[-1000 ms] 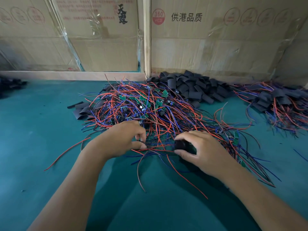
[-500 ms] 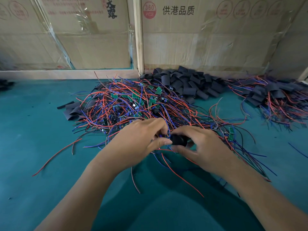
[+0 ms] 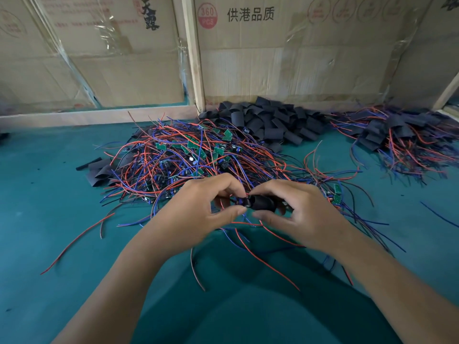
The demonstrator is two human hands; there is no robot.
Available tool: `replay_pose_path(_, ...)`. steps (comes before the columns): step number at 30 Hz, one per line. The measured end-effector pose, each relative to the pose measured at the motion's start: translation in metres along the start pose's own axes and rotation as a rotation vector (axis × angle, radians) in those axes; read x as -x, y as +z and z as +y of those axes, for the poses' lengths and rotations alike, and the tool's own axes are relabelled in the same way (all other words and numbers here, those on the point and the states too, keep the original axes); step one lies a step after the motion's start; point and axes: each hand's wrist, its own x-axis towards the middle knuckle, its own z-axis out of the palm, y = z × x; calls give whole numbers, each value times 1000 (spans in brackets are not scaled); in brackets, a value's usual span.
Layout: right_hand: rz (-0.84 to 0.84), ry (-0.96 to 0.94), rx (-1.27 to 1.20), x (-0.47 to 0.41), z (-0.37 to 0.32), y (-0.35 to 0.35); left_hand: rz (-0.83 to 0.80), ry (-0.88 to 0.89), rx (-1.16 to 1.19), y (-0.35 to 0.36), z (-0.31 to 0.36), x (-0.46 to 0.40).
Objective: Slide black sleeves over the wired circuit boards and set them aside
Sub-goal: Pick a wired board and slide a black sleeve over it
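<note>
both hands together over the near worktop [image 3: 62, 219], left hand [image 3: 198, 209] pinching a wired circuit board [image 3: 239, 201] into the black sleeve [image 3: 263, 203] gripped by the right hand [image 3: 295, 214]; likely to snag if trailing wires [image 3: 248, 247] bunch at the mouth.

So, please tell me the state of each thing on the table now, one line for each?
left hand: pinches a wired board at the sleeve's mouth
right hand: holds the black sleeve, which lies sideways
wired board: mostly hidden, at the sleeve's open end
pile of bare wired boards: tangled, no sleeves on
pile of empty sleeves: loose, flat
pile of sleeved boards: set aside at far right
</note>
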Motion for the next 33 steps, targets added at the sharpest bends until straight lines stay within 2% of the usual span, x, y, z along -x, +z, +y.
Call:
replay_pose_path(13,50,-53,4,1,0,2,52,74,8,4,3,-2)
replay_pose_path(19,83,-91,-8,1,-1,4,101,21,49,7,3,-3)
replay_pose_path(28,95,-88,9,1,1,2,51,-29,122,4,3,-2)
replay_pose_path(33,40,-61,33,1,1,2,39,-19,85,5,2,-2)
